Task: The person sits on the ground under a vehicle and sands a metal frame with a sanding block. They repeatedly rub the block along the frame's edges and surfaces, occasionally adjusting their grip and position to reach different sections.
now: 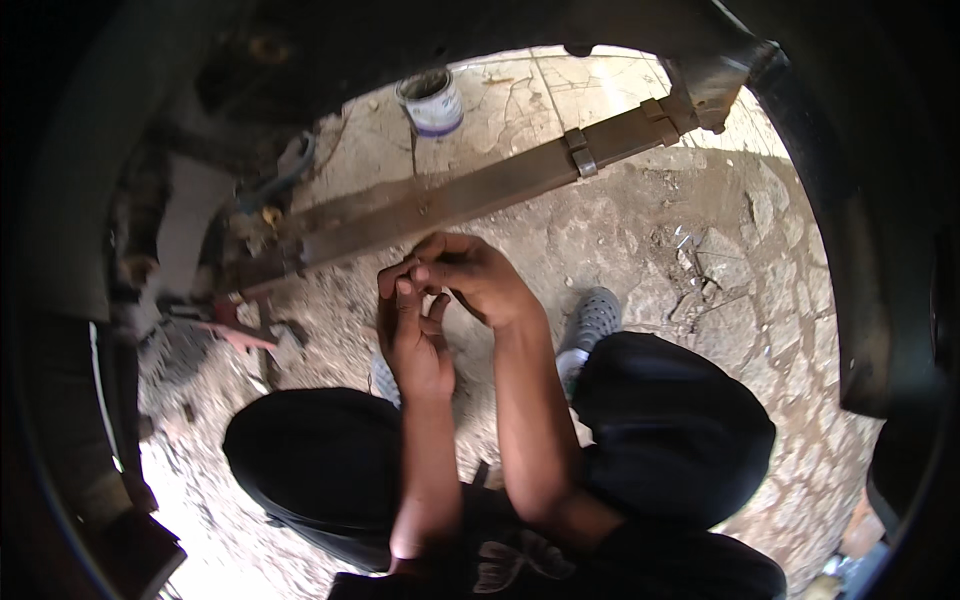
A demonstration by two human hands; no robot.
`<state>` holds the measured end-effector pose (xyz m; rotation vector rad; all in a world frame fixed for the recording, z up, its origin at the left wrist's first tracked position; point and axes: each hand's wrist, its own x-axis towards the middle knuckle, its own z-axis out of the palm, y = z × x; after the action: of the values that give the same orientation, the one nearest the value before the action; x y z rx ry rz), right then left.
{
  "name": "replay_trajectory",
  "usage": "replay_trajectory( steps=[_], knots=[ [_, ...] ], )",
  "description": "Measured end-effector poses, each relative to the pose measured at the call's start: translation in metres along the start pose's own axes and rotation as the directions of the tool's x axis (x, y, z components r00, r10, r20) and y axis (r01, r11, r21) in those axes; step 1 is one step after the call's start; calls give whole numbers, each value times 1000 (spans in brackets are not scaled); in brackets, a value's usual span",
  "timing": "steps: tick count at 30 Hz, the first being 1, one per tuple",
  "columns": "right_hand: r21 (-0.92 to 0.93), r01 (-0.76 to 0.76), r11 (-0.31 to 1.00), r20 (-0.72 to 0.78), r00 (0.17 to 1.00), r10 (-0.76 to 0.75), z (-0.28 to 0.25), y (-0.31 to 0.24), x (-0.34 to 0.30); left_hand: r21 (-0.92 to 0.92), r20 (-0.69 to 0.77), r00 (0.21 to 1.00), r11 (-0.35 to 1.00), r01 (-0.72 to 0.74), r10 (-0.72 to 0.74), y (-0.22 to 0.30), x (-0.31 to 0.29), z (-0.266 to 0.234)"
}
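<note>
My left hand (418, 345) and my right hand (482, 282) meet in front of me, just on the near side of a long, rusty leaf spring (485, 197). The fingertips of both hands are pinched together and touch each other. Whatever sits between them, if anything, is too small or hidden to name. Neither hand appears to touch the leaf spring, which runs from the lower left up to the upper right. A metal clamp (580, 153) wraps round it toward its right end.
Dark vehicle bodywork (865, 290) arches around and above me. Beyond the spring, a white can (431, 103) with a purple band stands on pale tiles. Reddish metal (240, 336) lies under the spring's left end. Rough stony ground (690, 290) spreads around my grey clog (597, 315).
</note>
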<state>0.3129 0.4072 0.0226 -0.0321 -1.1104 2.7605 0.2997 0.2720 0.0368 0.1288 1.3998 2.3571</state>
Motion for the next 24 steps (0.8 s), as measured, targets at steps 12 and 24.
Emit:
replay_trajectory(
  steps=[12,24],
  knots=[
    [-589,-33,807,-657,600,-456,-66,-112,-73,-179,182,972,967,183,-150,-58,76,78],
    [-738,-158,-655,237,849,-472,-149,-149,70,702,401,909,599,-385,115,-74,187,98]
  ],
)
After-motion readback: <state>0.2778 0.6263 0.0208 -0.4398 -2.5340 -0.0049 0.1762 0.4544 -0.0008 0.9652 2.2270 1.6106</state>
